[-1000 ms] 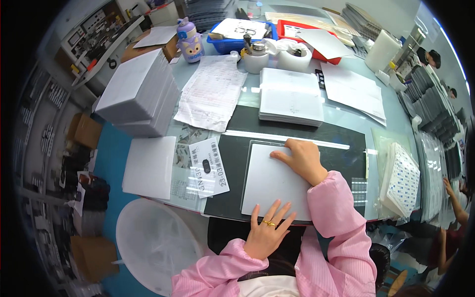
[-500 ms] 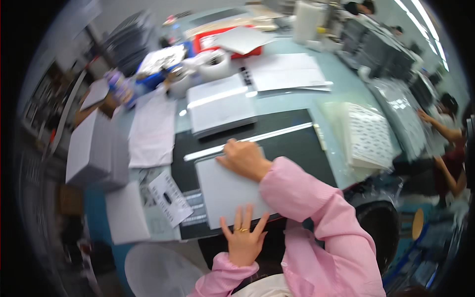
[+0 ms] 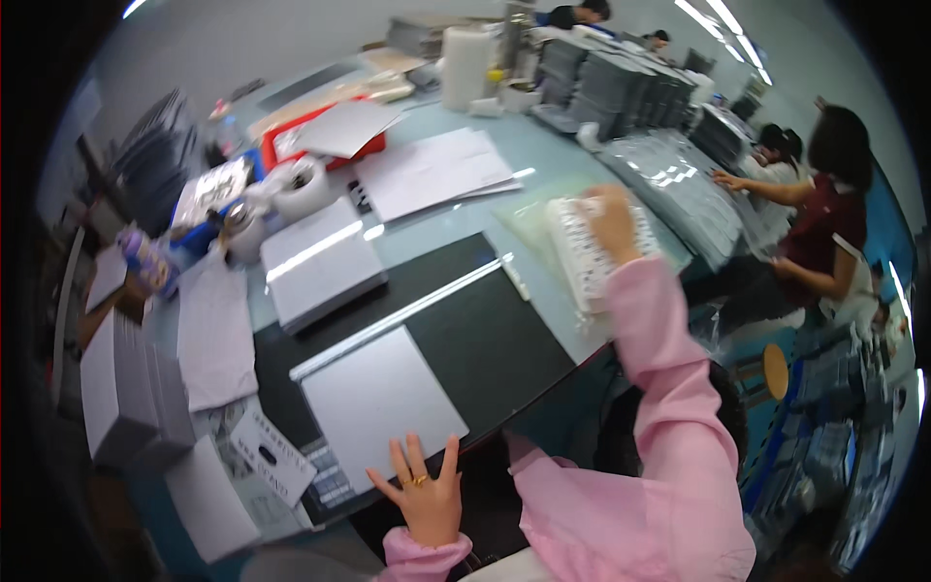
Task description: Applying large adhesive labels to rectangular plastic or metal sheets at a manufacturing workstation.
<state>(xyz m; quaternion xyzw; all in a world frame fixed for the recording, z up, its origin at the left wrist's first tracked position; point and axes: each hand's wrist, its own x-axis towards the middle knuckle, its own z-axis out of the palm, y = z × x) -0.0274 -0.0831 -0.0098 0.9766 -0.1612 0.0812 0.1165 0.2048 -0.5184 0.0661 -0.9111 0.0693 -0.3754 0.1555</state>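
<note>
My left hand (image 3: 427,495) lies with spread fingers on the near edge of a pale grey rectangular board (image 3: 383,403); a ring shows on one finger. The board rests on a black mat (image 3: 485,354), its far edge along a silvery metal strip (image 3: 412,315). My right hand (image 3: 611,225) is stretched out to the right, over a stack of white printed sheets (image 3: 574,254) in see-through plastic. Its fingers bend down at the top of the stack and are blurred, so whether they grip a sheet does not show.
Left of the mat are a stack of pale boards (image 3: 320,267), a white cloth (image 3: 215,335) and a card with a slot (image 3: 272,456). White sheets (image 3: 436,175) and a red tray (image 3: 364,150) lie farther back. At right, a person (image 3: 824,223) handles plastic-wrapped grey pieces (image 3: 674,184).
My right hand has left the board and metal strip and moved right to the printed stack. My left hand stays on the board. The view has turned to the right.
</note>
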